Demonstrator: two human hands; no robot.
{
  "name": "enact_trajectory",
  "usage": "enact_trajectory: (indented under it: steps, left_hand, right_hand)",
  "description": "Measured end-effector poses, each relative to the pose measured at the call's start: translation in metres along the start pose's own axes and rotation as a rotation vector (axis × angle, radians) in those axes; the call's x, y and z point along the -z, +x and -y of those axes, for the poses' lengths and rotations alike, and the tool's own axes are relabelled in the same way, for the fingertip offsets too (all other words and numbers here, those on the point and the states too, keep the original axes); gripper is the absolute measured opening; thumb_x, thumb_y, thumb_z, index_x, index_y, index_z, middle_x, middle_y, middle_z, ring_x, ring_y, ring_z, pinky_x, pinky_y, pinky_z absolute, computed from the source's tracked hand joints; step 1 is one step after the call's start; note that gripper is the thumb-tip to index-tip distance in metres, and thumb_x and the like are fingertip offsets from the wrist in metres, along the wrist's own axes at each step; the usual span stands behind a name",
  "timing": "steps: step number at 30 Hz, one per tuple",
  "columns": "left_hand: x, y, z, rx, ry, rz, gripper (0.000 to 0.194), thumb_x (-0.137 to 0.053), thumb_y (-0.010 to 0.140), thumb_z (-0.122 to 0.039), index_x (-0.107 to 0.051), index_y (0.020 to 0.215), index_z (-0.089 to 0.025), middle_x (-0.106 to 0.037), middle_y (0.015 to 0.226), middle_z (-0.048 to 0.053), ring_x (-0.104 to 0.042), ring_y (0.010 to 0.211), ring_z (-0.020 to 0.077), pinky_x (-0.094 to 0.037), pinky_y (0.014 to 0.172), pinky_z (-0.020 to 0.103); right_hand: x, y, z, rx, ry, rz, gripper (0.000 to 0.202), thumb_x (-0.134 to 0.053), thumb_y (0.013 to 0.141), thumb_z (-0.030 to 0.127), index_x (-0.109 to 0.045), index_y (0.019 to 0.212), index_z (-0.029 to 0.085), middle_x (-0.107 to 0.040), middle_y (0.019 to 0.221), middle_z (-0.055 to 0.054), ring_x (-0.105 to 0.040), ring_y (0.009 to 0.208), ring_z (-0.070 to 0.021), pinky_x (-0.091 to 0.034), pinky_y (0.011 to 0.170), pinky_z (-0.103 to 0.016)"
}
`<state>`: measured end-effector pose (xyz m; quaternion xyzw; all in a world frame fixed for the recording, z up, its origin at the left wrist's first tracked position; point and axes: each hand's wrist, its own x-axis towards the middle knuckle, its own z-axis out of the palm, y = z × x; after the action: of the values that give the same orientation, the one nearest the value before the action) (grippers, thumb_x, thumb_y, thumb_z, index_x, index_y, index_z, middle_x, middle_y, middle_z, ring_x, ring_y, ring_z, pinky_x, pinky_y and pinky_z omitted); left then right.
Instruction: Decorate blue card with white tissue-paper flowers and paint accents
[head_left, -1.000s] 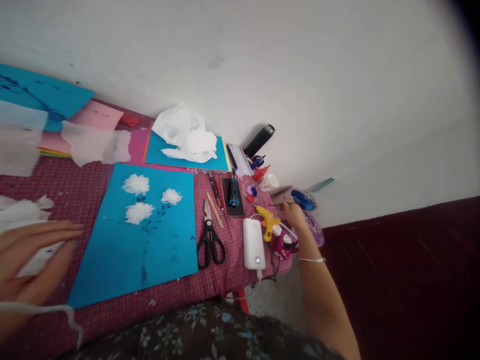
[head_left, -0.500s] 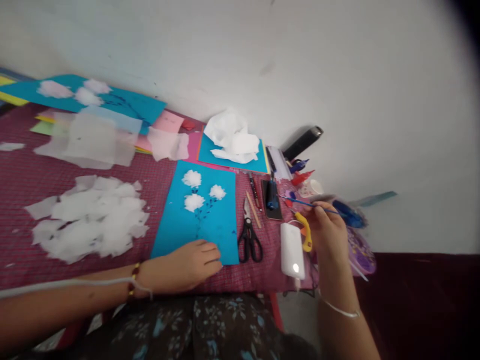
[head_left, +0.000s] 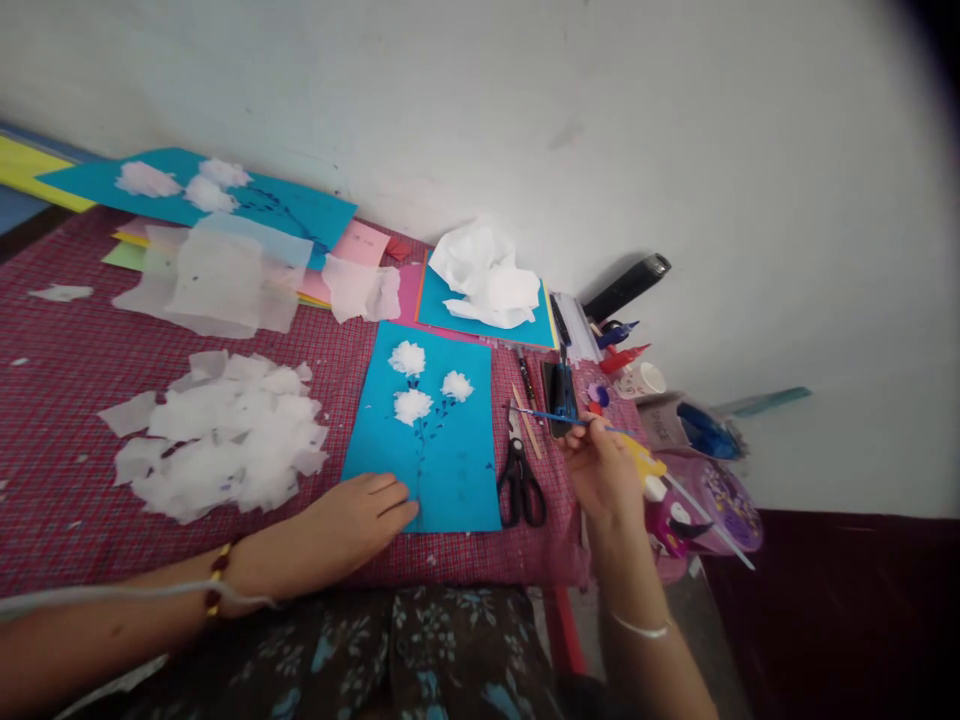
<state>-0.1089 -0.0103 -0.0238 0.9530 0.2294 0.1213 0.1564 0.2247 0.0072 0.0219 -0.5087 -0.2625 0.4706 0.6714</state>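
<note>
My left hand lies flat, fingers stretched out, on the lower left corner of a blue paper sheet. Three white paper flowers and dark painted stems and leaves show on that sheet. In my right hand is a thin blue paintbrush, pinched between thumb and fingers. Its tip points left, over the black-handled scissors and a pencil, just right of the sheet. A dark phone-like slab lies partly behind the brush.
Torn white paper pieces form a pile at left. Crumpled white paper rests on blue card at the back. Another blue flower sheet leans near the wall. Paint tubes, a paper cup and a purple tub stand at right.
My right hand has brought the paintbrush left, from near the paint caps to above the scissors. My left hand has slid left on the sheet. The view has shifted slightly.
</note>
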Motion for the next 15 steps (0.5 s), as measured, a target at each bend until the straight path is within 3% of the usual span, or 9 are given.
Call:
enact_trajectory:
  steps: [4, 10, 15]
  left_hand:
    - [-0.014, -0.018, 0.002, 0.206, -0.013, -0.072, 0.040, -0.041, 0.086, 0.003, -0.066, 0.106, -0.020, -0.067, 0.093, 0.004, -0.063, 0.084, 0.0176, -0.051, 0.079, 0.029]
    - [-0.030, -0.025, 0.005, 0.471, -0.178, -0.249, 0.027, -0.044, 0.098, -0.030, -0.069, 0.105, -0.022, -0.071, 0.101, 0.003, -0.067, 0.092, 0.0169, -0.053, 0.084, 0.025]
    - [-0.037, -0.030, 0.010, 0.610, -0.257, -0.269, 0.032, -0.044, 0.096, -0.043, -0.070, 0.102, -0.024, -0.073, 0.100, 0.001, -0.068, 0.093, 0.0173, -0.053, 0.085, 0.024]
  right_hand:
    - [0.015, 0.006, 0.012, 0.114, -0.066, -0.062, 0.016, -0.075, 0.075, 0.033, -0.069, 0.079, 0.019, -0.067, 0.066, 0.002, -0.060, 0.055, -0.0085, -0.053, 0.057, -0.022]
    - [0.053, 0.019, 0.039, 0.276, -0.249, -0.244, 0.019, -0.066, 0.076, 0.032, -0.068, 0.087, 0.016, -0.071, 0.070, -0.003, -0.065, 0.059, -0.0136, -0.053, 0.060, -0.028]
    - [0.081, 0.036, 0.055, 0.407, -0.493, -0.364, 0.019, -0.065, 0.075, 0.032, -0.064, 0.086, 0.017, -0.070, 0.070, -0.002, -0.063, 0.056, -0.0135, -0.052, 0.060, -0.029]
